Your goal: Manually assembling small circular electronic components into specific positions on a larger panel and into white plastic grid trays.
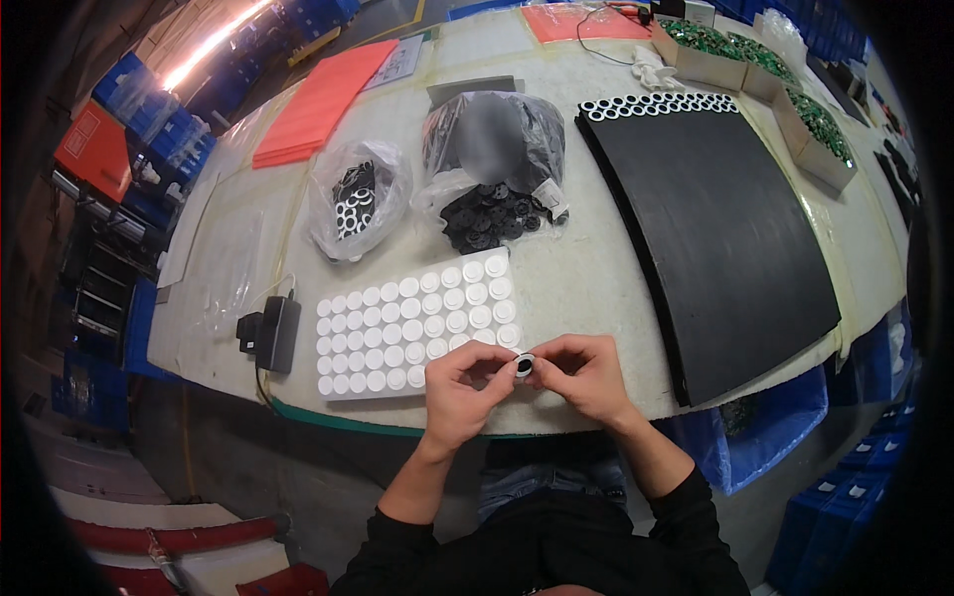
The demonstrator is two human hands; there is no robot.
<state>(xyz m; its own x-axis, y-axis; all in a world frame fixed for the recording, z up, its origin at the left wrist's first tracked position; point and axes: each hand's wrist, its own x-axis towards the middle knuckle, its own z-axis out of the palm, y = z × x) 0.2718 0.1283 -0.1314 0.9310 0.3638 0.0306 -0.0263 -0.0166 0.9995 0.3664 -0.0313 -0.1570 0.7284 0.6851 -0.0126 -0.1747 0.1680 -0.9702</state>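
Inspecting the work in hand, we record one small black-and-white ring (525, 367), located over the near edge of the table (576, 288). We find it pinched between the fingertips of the left hand (460, 392) and the right hand (586, 379), neither clearly nearer; being round, it shows no long axis. From this grip the pale tray (383, 396) lies leftward, the left hand nearer and covering its near right corner. We count one tray, ten white discs (408, 287) along its far row and five down its left side; others are hidden. Farther out we count two clear bags (542, 139), one black board (715, 228) rightward and three boxes of green parts (830, 174)
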